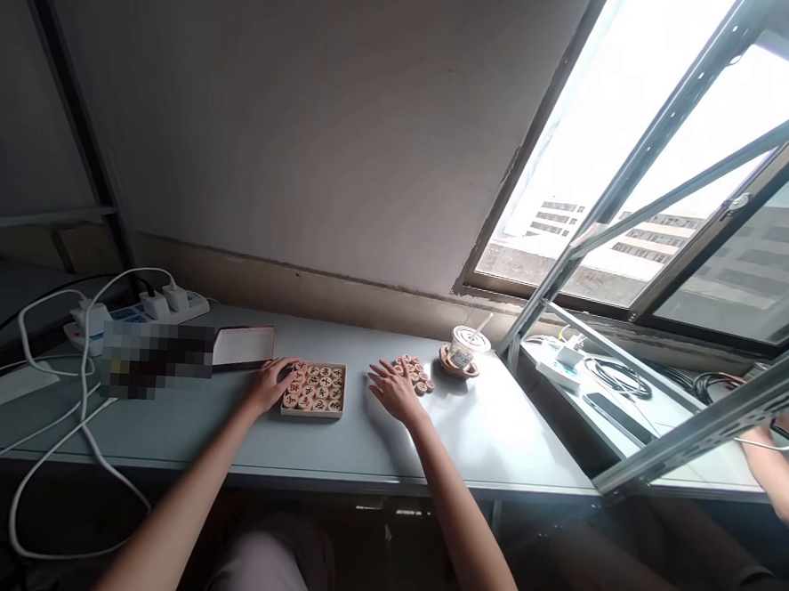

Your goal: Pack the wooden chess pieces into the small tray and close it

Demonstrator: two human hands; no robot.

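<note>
I see the left hand [272,388] bent over the left edge of a box [313,414] of round pieces [322,393]; I can't tell if it grips. The right hand [392,391], fingers wide, is at loose pieces [421,387] on the table [493,435]. Farther right stands a cup [470,338].

The tabletop [492,444] looks smooth, glossy on the right. The boxed round pieces [323,393] look like matt wood, the far-right cup [470,341] clear plastic, the right-hand frame [633,172] metal, the far wall [298,129] matt.
</note>
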